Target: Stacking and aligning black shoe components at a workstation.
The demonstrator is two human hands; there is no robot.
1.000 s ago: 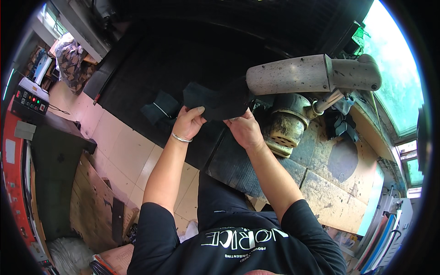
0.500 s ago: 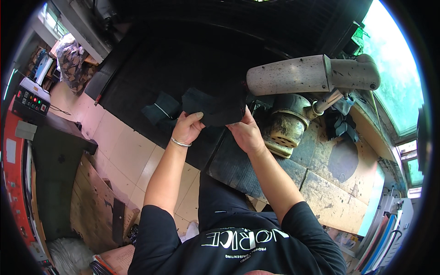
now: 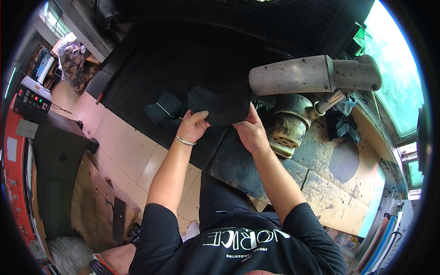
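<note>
A dark sheet piece (image 3: 217, 107), fabric or leather by its look, is held up between my two hands over the black work surface. My left hand (image 3: 194, 126), with a silver bangle at the wrist, pinches its left edge, thumb on top. At the lower right edge my right hand (image 3: 252, 134) grips it between thumb and fingers. Left of my left hand lies a bundle of dark pieces (image 3: 163, 109) with a pale band across it. The far side of the held piece blends into the black surface, so its outline is partly lost.
Just right of my right hand stands a stained metal canister (image 3: 288, 126) beneath a grey ribbed lamp-like housing (image 3: 291, 75). Worn cardboard (image 3: 332, 201) covers the near right bench. A control box with buttons (image 3: 33, 98) stands at the left. Wooden boards (image 3: 94, 199) lean below it.
Both hands and the held piece have shifted slightly to the right in the picture, as has most of the scene. The grip of each hand stays the same.
</note>
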